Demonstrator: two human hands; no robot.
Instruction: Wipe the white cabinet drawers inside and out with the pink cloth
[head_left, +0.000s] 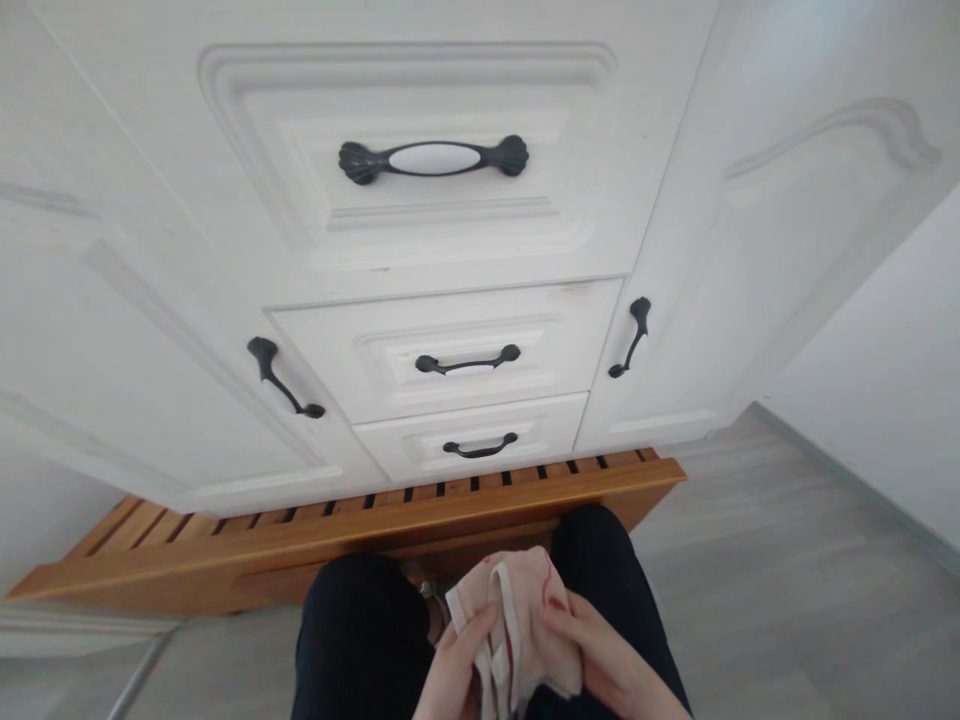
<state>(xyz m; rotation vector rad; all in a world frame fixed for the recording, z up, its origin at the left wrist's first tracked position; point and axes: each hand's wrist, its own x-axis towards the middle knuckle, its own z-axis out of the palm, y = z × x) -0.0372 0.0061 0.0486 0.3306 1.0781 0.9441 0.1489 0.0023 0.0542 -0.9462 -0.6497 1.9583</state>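
Between my knees, both hands hold a pale pink folded cloth (529, 610) with red markings and light edging. My left hand (459, 660) grips its left side, with the thumb lying over the folds. On the right side, my right hand (592, 645) pinches the cloth, thumb on top near a red mark. The fingers of both hands are partly hidden beneath the fabric. Several layers of the cloth hang down toward the bottom edge of the view.
White drawers (450, 240) with dark handles (433, 158) rise in front, with cabinet doors on either side. Below them runs a slatted wooden bench (337, 530). My knees in dark trousers (360, 640) are close to its front edge. Grey flooring (765, 590) extends to the right wall.
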